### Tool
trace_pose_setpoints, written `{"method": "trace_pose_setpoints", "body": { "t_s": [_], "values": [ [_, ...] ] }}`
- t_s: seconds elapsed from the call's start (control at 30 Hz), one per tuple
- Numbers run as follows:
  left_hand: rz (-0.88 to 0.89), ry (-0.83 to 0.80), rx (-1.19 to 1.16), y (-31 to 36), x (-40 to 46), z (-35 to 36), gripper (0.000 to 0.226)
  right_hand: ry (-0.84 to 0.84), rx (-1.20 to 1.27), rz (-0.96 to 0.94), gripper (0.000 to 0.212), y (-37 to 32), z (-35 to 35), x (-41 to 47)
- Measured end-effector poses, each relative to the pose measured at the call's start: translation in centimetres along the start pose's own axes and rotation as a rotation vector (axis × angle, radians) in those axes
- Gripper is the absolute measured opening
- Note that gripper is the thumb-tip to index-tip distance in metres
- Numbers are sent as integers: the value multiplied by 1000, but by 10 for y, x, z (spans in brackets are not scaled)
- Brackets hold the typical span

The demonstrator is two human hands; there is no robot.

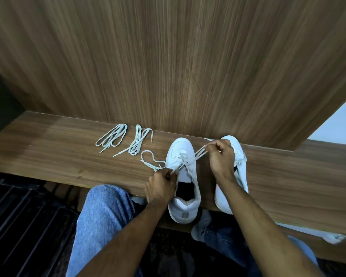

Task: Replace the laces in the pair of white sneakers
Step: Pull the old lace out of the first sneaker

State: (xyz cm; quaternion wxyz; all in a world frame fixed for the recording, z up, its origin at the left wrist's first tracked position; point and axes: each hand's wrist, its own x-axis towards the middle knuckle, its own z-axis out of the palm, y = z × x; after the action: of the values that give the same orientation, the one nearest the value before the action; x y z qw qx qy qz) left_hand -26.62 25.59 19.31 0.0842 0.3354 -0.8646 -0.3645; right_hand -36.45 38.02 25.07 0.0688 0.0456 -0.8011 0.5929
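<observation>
Wooden shelf (288, 176) beneath both hands, wood-panelled wall (178, 56) rising beyond them. Under and between the hands, left sneaker (183, 176), toe pointing away, heel overhanging the shelf edge. Behind the right hand (222, 156), right sneaker (238, 176), partly hidden by wrist and forearm; whether laced, impossible to tell. Out past the left hand (161, 185), on the shelf, two loose lace bundles: far bundle (113, 137) and near bundle (138, 141), well apart from the fingers. Just beyond the left knuckles, a slack loop of lace tail (150, 158).

Left hand curled shut around one lace end at the shoe's near side. Right hand raised over the toe, fingers pinching the other end, lace (188, 159) pulled taut between the two across the lowest eyelets.

Judged from this: early stage. Lace sits only through the bottom row; upper eyelets bare, tongue loose. Whether going in or coming out, unclear. Most rows left, plus the second shoe and the bundles waiting.
</observation>
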Motion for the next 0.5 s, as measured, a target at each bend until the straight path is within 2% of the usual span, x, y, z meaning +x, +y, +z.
{"method": "trace_pose_setpoints", "body": {
  "t_s": [0.03, 0.07, 0.13, 0.17, 0.3, 0.4, 0.5],
  "values": [
    [1, -1, 4, 0, 0, 0, 37, -23, -119, -44, 13, 0, -2, -2],
    [2, -1, 8, 1, 0, 0, 37, -76, -247, -101, 17, 1, -2, -7],
    [10, 1, 19, 0, 0, 1, 37, -210, -479, -261, 41, 10, 5, -13],
    [10, 1, 22, -1, 0, 1, 37, -284, -612, -350, 44, 15, 10, -15],
    [-5, -10, 36, -2, 1, 2, 37, -442, -1070, -598, 36, 29, 31, -28],
    [1, -17, 27, -1, 0, 0, 37, -492, -1064, -594, 28, 37, 38, -28],
    [12, -8, 25, -1, 0, -1, 36, -424, -634, -390, 12, 34, 33, -17]
  ]
}}
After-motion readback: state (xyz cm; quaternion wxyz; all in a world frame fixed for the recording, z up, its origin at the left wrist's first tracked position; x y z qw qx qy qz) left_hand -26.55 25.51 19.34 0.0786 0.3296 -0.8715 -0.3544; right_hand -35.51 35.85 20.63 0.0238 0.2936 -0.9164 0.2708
